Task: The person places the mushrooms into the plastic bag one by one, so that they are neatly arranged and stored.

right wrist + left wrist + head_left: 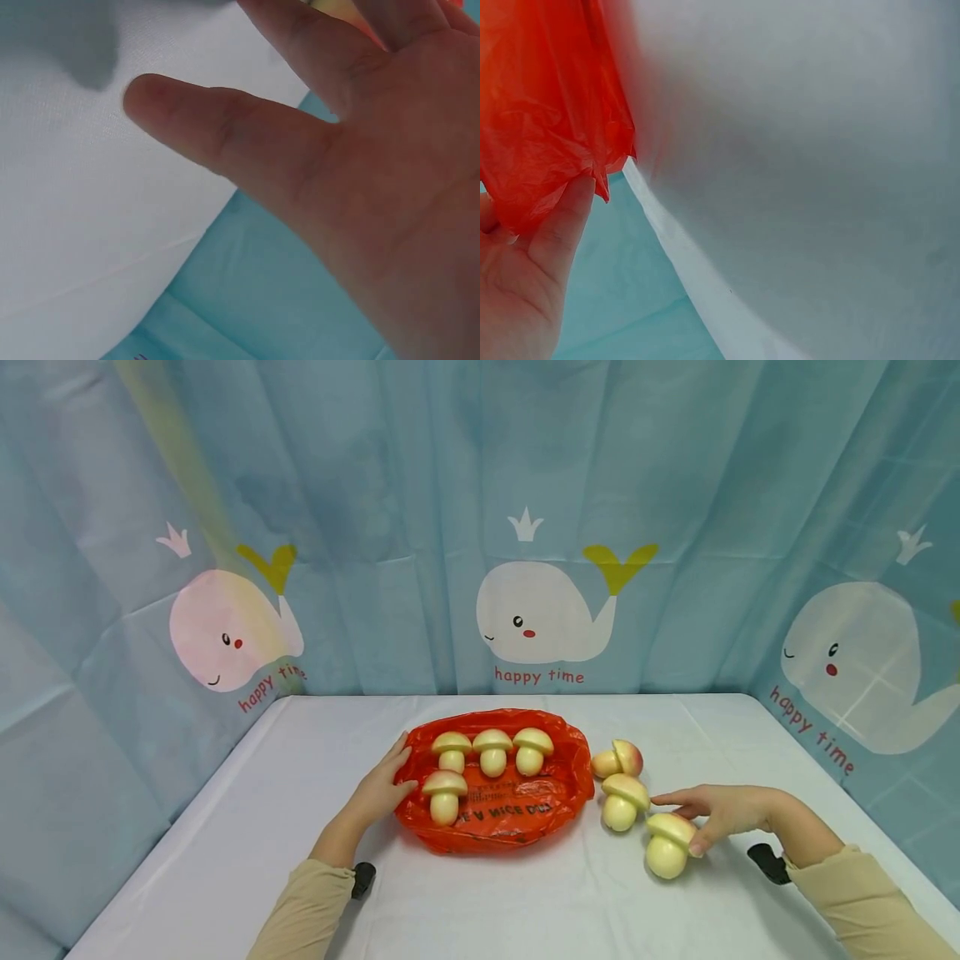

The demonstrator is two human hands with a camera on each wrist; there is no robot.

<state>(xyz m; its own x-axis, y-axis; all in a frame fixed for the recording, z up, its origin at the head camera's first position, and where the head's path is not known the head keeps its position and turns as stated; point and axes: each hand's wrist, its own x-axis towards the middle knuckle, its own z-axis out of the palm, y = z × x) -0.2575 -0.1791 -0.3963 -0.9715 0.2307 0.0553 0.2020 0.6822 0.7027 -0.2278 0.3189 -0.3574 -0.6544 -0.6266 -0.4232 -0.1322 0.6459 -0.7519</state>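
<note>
A red plastic bag lies spread open on the table, its sides raised like a shallow bowl. Several pale yellow toy mushrooms stand inside it. My left hand holds the bag's left edge; in the left wrist view the thumb lies against the crinkled plastic. To the right of the bag are three more mushrooms: a tipped one, a middle one and the nearest. My right hand hovers at the nearest mushroom, its thumb and forefinger spread apart on either side of the cap.
A white cloth covers the table. Blue curtains with printed whales stand behind it and along both sides. Small black wrist pieces hang below both forearms.
</note>
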